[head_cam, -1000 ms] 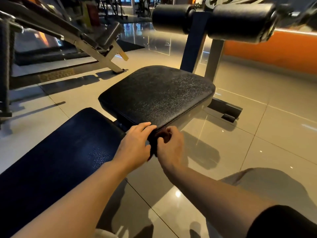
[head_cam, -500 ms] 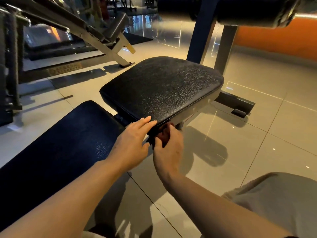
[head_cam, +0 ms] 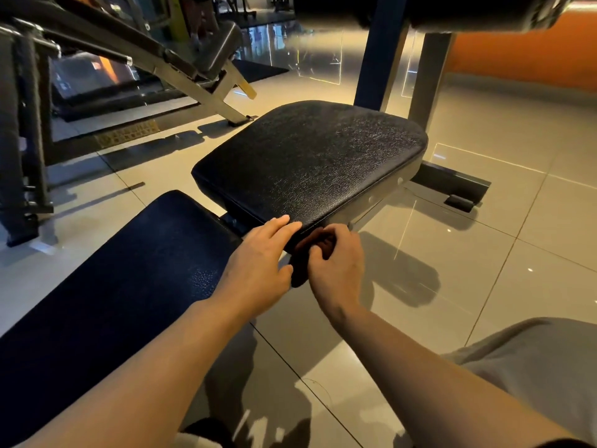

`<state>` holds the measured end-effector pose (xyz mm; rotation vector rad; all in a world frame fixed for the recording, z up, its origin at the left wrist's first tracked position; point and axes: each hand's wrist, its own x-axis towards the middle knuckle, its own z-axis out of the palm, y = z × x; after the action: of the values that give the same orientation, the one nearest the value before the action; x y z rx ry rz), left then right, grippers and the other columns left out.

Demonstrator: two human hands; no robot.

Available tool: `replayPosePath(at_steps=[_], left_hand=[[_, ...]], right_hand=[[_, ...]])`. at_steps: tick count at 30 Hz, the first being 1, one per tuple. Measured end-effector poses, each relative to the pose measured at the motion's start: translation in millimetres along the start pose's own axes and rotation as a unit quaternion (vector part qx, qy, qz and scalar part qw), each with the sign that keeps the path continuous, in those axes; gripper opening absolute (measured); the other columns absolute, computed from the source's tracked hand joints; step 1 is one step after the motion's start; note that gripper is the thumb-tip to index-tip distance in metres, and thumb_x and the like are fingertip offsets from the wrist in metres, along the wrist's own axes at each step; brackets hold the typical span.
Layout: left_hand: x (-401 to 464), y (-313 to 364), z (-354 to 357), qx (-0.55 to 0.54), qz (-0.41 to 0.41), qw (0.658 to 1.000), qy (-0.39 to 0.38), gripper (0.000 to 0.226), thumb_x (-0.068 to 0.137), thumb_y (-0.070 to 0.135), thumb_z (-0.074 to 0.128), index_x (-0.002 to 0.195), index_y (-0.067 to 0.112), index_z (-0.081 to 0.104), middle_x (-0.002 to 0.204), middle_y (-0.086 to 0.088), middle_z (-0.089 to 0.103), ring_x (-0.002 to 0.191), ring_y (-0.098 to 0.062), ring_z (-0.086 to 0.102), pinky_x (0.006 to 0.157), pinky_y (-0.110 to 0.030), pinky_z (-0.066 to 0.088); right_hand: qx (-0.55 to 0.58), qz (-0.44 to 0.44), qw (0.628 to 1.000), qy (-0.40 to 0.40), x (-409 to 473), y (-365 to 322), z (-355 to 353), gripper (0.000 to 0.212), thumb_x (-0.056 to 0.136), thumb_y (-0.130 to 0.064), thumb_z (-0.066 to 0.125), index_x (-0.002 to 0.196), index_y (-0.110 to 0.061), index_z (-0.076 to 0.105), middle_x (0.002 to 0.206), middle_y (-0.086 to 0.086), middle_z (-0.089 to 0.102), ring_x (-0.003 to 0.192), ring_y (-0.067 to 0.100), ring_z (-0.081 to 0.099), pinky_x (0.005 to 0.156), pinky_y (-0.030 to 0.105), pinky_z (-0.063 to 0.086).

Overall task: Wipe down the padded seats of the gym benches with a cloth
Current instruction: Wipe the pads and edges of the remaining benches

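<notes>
Your right grip (head_cam: 336,266) pinches the dark cloth (head_cam: 298,270) at the near corner of the seat pad (head_cam: 310,163), likely bunching it to wipe. Your left grip (head_cam: 258,257) rests released, fingers straight, on that edge, probably steadying.

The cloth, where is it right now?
In the head view, the dark cloth hangs just below the near corner of the black seat pad, low in the middle, held in the right hand with the left hand beside it.
</notes>
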<state>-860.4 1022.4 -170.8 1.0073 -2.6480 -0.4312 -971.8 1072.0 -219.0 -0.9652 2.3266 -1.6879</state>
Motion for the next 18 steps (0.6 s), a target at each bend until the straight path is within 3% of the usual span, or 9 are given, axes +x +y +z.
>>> replayPosePath(at_steps=[4,9,12,15,18], left_hand=[[-1,-3,0,0.007,0.008,1.000,-0.019,0.069,0.095,0.022,0.057,0.152,0.033,0.020,0.159,0.015,0.011,0.144,-0.007,0.012,0.111,-0.022,0.021],[0,-3,-1,0.005,0.010,1.000,-0.010,0.070,0.091,0.018,0.059,0.151,0.031,0.024,0.158,0.013,0.017,0.143,-0.008,0.015,0.111,-0.024,0.023],[1,-1,-2,0.001,0.005,1.000,-0.010,0.069,0.090,0.015,0.058,0.150,0.030,0.027,0.157,0.012,0.020,0.142,-0.008,0.016,0.111,-0.027,0.024],[1,1,-4,-0.009,0.000,1.000,-0.014,0.069,0.091,0.013,0.057,0.151,0.030,0.026,0.158,0.012,0.019,0.143,-0.009,0.015,0.112,-0.027,0.022],[-1,1,-4,0.003,0.002,1.000,-0.030,0.069,0.096,0.015,0.054,0.152,0.033,0.018,0.159,0.014,0.010,0.146,-0.008,0.009,0.113,-0.027,0.022]], right_hand=[[0.006,0.047,0.996,0.076,19,2,-8,0.027,0.089,-0.008,0.058,0.115,-0.009,0.054,0.108,0.005,0.050,0.090,0.013,0.043,0.074,0.012,0.026],[0.008,-0.082,0.997,-0.004,-27,0,12,0.025,0.086,-0.011,0.059,0.111,-0.013,0.061,0.105,0.002,0.058,0.091,0.006,0.048,0.079,0.011,0.034],[-0.020,-0.102,0.994,-0.046,-32,3,11,0.025,0.086,-0.011,0.060,0.110,-0.016,0.064,0.102,-0.001,0.059,0.089,0.008,0.051,0.077,0.013,0.035],[-0.015,-0.078,0.997,0.006,-11,4,0,0.020,0.080,-0.006,0.061,0.098,-0.014,0.066,0.095,0.002,0.062,0.086,0.014,0.055,0.075,0.016,0.035],[-0.003,-0.001,0.996,0.092,21,3,-14,0.017,0.083,-0.004,0.058,0.096,-0.012,0.064,0.097,0.006,0.061,0.092,0.023,0.056,0.077,0.017,0.032]])
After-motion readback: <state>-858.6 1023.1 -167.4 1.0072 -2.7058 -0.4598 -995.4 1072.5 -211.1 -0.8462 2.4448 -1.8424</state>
